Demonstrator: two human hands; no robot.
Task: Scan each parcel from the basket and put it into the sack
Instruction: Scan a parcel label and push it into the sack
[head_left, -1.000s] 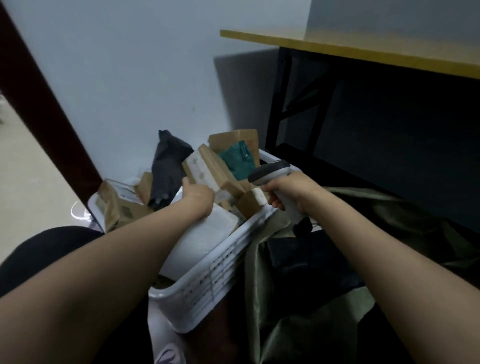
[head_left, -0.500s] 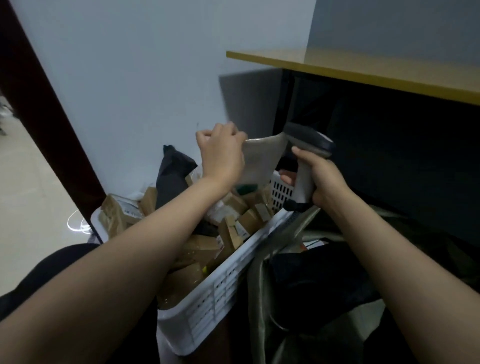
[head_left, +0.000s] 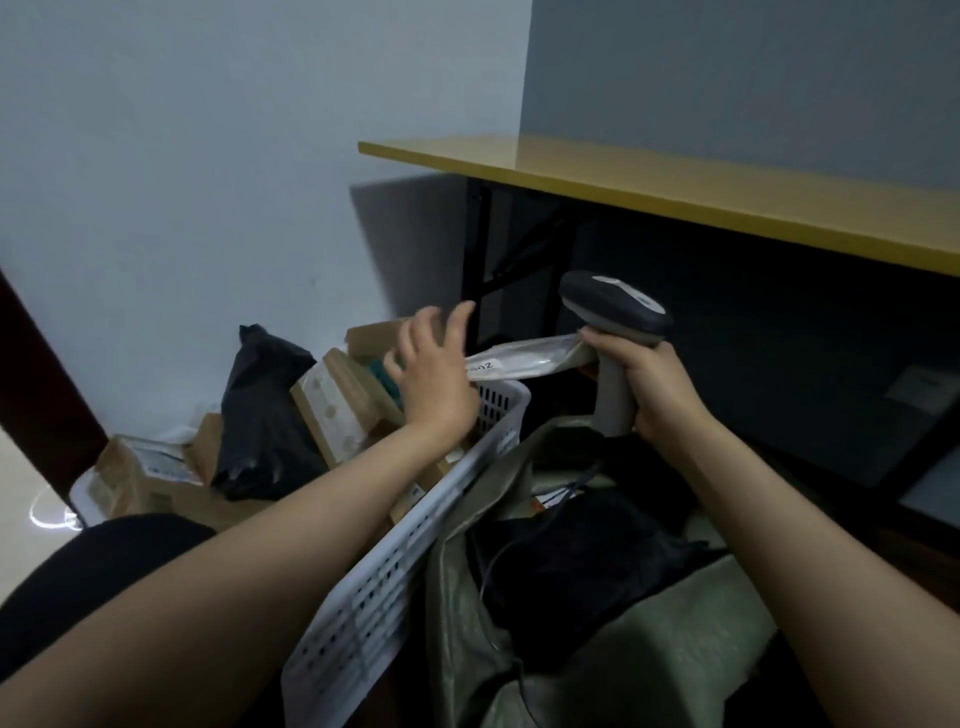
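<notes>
My right hand (head_left: 652, 387) grips the handle of a grey barcode scanner (head_left: 615, 306) held upright over the green sack (head_left: 597, 680). A flat white parcel (head_left: 524, 358) with a printed label lies level in the air, its right end pinched between my right fingers and the scanner. My left hand (head_left: 434, 374) hovers at the parcel's left end with fingers spread; whether it touches the parcel I cannot tell. Below it stands the white slotted basket (head_left: 415, 545) with several brown boxes (head_left: 337, 410) and a black bag parcel (head_left: 265, 415).
A yellow-topped table (head_left: 675, 192) on black legs (head_left: 478, 260) overhangs the sack at the right. A pale wall stands behind the basket. The sack's mouth gapes open with dark items and a cable inside. My dark-clothed knee (head_left: 104, 566) is at the lower left.
My left hand lifted the white parcel out of the basket and brought it to the scanner. Now its fingers have spread open, and the parcel's right end is in my right hand.
</notes>
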